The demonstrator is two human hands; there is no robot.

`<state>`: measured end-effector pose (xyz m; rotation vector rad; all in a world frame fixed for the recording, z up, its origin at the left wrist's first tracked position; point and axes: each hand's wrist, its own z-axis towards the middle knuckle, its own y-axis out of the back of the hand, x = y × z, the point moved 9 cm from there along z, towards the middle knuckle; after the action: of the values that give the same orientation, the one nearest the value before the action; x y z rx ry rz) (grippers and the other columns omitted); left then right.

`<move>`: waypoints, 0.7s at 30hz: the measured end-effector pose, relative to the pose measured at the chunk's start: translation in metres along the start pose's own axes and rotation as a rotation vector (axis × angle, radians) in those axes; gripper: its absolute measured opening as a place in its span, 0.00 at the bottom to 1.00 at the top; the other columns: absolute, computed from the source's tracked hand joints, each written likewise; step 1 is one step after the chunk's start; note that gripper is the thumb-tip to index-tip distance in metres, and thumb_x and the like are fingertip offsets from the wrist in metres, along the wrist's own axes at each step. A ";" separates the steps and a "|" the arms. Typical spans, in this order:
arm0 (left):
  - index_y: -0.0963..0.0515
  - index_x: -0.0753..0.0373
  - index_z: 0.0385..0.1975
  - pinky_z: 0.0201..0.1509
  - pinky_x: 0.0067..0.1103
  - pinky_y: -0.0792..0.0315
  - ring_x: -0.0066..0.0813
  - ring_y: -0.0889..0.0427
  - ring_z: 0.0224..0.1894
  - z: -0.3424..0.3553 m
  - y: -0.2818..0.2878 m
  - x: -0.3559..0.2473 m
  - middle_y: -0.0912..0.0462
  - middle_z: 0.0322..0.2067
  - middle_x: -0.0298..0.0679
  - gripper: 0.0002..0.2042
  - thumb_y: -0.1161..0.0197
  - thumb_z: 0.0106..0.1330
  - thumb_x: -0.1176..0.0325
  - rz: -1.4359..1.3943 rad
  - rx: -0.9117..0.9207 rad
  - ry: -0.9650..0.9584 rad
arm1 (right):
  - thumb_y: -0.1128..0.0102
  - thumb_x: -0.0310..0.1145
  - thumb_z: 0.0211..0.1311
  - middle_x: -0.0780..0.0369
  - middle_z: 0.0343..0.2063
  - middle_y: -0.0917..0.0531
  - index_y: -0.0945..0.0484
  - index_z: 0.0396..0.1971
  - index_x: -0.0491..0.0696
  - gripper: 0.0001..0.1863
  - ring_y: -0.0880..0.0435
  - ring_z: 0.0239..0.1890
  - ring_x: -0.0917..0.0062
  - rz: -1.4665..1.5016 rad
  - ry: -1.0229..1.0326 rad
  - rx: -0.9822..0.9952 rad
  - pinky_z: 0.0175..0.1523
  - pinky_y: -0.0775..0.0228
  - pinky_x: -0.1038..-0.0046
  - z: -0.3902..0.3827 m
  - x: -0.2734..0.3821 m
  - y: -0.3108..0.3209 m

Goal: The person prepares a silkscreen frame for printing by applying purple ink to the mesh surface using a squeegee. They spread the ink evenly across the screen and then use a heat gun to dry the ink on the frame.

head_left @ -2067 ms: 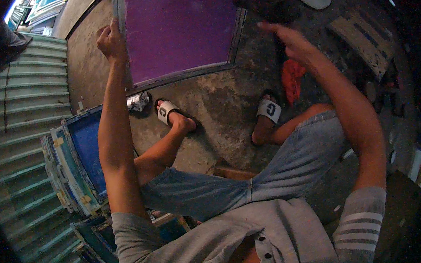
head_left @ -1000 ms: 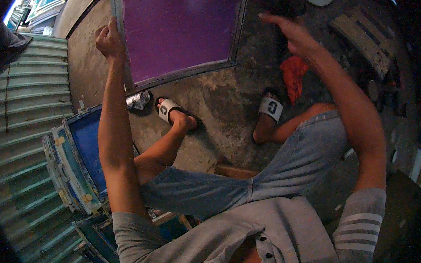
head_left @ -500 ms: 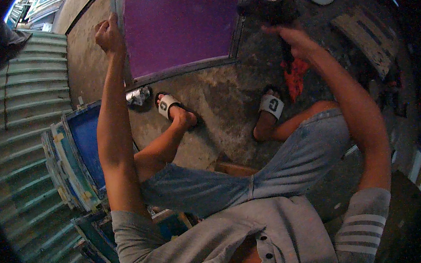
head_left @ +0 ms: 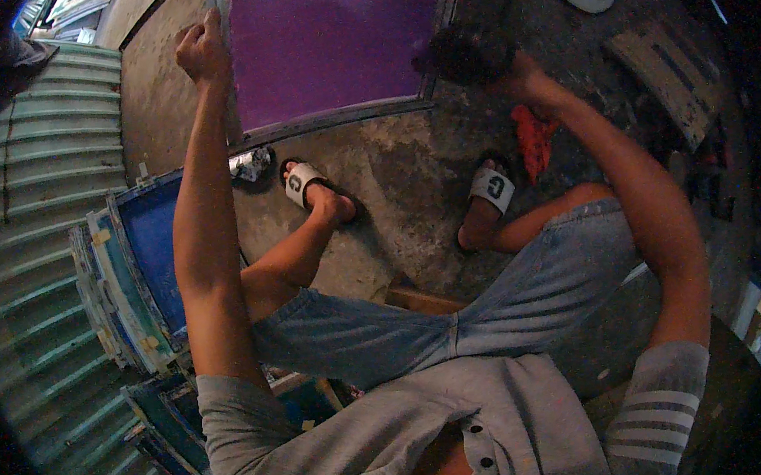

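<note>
A purple framed screen (head_left: 326, 54) stands in front of my feet, with a thin grey frame around its flat panel. My left hand (head_left: 202, 55) is closed at the upper part of its left frame edge, the fingers wrapped on the rim. At the lower right corner of the screen, my right hand (head_left: 528, 85) grips a dark tool (head_left: 470, 55) shaped like a hair dryer. Its blunt end points left toward the purple panel. Shadow and blur hide its details and most of my right fingers.
Several framed screens, one blue (head_left: 155, 251), lean at my left beside a corrugated metal wall (head_left: 49, 232). A crumpled silver thing (head_left: 250, 164) and a red-orange cloth-like piece (head_left: 533, 141) lie on the concrete floor. A slatted wooden board (head_left: 663, 81) lies at the right.
My right hand and the dark tool have come down toward me, near the screen's lower right corner. The left hand keeps its place on the frame.
</note>
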<state>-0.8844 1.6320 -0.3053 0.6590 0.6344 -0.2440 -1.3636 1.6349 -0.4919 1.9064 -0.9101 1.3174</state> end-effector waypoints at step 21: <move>0.16 0.72 0.29 0.52 0.32 0.30 0.44 0.20 0.44 0.000 0.013 -0.001 0.19 0.39 0.51 0.22 0.35 0.58 0.52 0.053 -0.012 0.016 | 0.25 0.38 0.50 0.66 0.52 0.22 0.27 0.57 0.52 0.32 0.26 0.54 0.75 0.140 0.098 -0.201 0.62 0.37 0.67 -0.017 0.080 0.011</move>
<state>-0.8798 1.6423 -0.2983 0.6661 0.6321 -0.1856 -1.3608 1.6281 -0.4102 1.6358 -1.0985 1.3326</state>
